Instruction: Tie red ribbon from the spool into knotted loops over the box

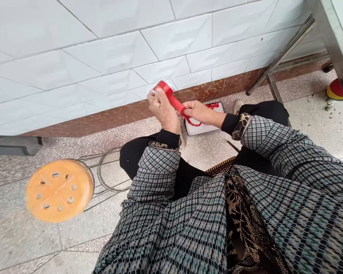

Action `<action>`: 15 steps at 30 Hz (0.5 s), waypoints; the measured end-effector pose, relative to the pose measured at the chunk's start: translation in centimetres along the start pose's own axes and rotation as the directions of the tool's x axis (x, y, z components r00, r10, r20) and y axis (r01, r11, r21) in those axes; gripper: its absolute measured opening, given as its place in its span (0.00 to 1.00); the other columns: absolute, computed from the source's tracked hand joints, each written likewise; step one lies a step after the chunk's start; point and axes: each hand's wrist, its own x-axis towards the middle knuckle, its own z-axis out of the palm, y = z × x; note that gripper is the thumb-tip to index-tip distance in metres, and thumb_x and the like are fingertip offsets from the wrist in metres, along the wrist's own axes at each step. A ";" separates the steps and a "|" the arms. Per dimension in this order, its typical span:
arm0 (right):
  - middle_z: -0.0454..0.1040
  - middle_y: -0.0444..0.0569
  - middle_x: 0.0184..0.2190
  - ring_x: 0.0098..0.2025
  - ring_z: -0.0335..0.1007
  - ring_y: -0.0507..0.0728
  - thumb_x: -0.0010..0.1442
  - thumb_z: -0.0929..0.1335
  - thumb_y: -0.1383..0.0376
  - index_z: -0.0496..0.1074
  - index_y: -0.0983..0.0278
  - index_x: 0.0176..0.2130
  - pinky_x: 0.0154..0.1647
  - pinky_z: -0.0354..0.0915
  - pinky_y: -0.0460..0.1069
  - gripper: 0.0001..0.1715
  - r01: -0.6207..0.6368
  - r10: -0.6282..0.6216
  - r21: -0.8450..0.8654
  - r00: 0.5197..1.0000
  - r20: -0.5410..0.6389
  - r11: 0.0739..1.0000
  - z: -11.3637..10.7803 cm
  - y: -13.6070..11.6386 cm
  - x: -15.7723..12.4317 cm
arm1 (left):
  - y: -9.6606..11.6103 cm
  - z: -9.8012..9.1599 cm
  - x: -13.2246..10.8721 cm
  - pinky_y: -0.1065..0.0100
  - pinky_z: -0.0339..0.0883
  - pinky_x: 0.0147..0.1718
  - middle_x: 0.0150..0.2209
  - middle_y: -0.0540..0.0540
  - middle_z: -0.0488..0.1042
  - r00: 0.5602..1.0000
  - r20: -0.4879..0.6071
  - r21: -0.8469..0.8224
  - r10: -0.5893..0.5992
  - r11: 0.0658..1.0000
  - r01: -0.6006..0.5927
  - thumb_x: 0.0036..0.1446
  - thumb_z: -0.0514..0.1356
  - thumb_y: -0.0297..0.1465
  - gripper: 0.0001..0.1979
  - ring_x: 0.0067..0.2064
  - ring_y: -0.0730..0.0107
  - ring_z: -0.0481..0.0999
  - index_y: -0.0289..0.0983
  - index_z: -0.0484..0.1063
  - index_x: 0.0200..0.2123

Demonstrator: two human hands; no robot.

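My left hand (163, 108) is wrapped around a spool of red ribbon (166, 87), whose white rim shows at its edge. A flat length of ribbon runs from the spool to my right hand (196, 111), where the thumb and fingers pinch it. Below my right hand a red twisted strand (194, 124) hangs in a curve; whether it is the same ribbon I cannot tell. Under it, on the floor, lies a white box or lid (201, 130) with a dark edge, and more red strands (213, 105) rest at its far side.
A round orange stool (60, 190) with holes and wire legs is at the left. Ahead rises a white tiled wall (177, 34). A metal table frame (274, 64) stands at the right, with a red and yellow object (336, 89) beyond. Dark bits litter the floor there.
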 end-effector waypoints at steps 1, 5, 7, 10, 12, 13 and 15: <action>0.74 0.42 0.23 0.28 0.69 0.47 0.58 0.63 0.82 0.72 0.66 0.27 0.36 0.68 0.42 0.16 -0.010 0.010 0.027 1.000 0.018 1.000 -0.1 0.0 -0.1 | 0.2 -0.1 0.0 0.52 0.64 0.61 0.50 0.38 0.71 0.999 -0.025 0.018 0.032 0.999 -0.032 0.76 0.47 0.42 0.21 0.53 0.61 0.71 0.39 0.67 0.32; 0.75 0.42 0.24 0.29 0.71 0.48 0.53 0.62 0.82 0.71 0.66 0.28 0.35 0.69 0.42 0.15 -0.017 0.001 0.150 0.994 0.109 0.989 -0.7 -0.1 -0.4 | 1.2 -0.8 0.2 0.51 0.58 0.63 0.55 0.38 0.68 0.992 0.036 0.111 0.118 0.986 -0.121 0.75 0.51 0.41 0.21 0.56 0.62 0.69 0.40 0.61 0.27; 0.74 0.42 0.24 0.27 0.70 0.47 0.53 0.62 0.82 0.71 0.66 0.30 0.33 0.68 0.42 0.14 0.011 -0.038 0.183 0.989 0.142 0.983 -1.1 -0.5 -0.5 | 1.5 -1.1 0.2 0.49 0.58 0.60 0.54 0.38 0.67 0.980 0.066 0.174 0.186 0.965 -0.195 0.74 0.51 0.44 0.23 0.54 0.64 0.69 0.40 0.60 0.27; 0.72 0.41 0.24 0.26 0.68 0.47 0.56 0.63 0.80 0.71 0.66 0.32 0.33 0.67 0.42 0.12 0.048 -0.089 0.215 0.979 0.184 0.975 -1.7 -1.3 -0.7 | 1.6 -1.3 0.1 0.48 0.60 0.58 0.52 0.37 0.68 0.945 0.112 0.191 0.306 0.927 -0.323 0.71 0.50 0.53 0.27 0.53 0.61 0.70 0.39 0.63 0.28; 0.71 0.42 0.25 0.27 0.67 0.47 0.57 0.63 0.79 0.70 0.66 0.33 0.35 0.68 0.42 0.11 0.073 -0.124 0.234 0.970 0.211 0.969 -2.0 -1.7 -0.8 | 1.6 -1.3 -0.1 0.48 0.61 0.60 0.53 0.37 0.68 0.924 0.150 0.161 0.351 0.914 -0.373 0.68 0.49 0.59 0.30 0.55 0.57 0.70 0.40 0.65 0.30; 0.71 0.42 0.25 0.27 0.67 0.47 0.57 0.63 0.78 0.70 0.66 0.33 0.35 0.69 0.43 0.11 0.086 -0.142 0.247 0.966 0.218 0.965 -2.2 -1.9 -0.8 | 1.5 -1.3 -0.1 0.47 0.62 0.60 0.53 0.37 0.68 0.916 0.166 0.145 0.365 0.910 -0.389 0.67 0.48 0.62 0.31 0.55 0.56 0.70 0.40 0.66 0.30; 0.70 0.42 0.26 0.27 0.65 0.47 0.58 0.62 0.78 0.70 0.66 0.33 0.36 0.69 0.43 0.11 0.109 -0.171 0.275 0.962 0.213 0.955 -2.4 -2.2 -0.8 | 1.4 -1.3 -0.2 0.46 0.64 0.61 0.53 0.38 0.68 0.900 0.195 0.110 0.390 0.903 -0.415 0.64 0.46 0.65 0.34 0.56 0.53 0.70 0.41 0.67 0.31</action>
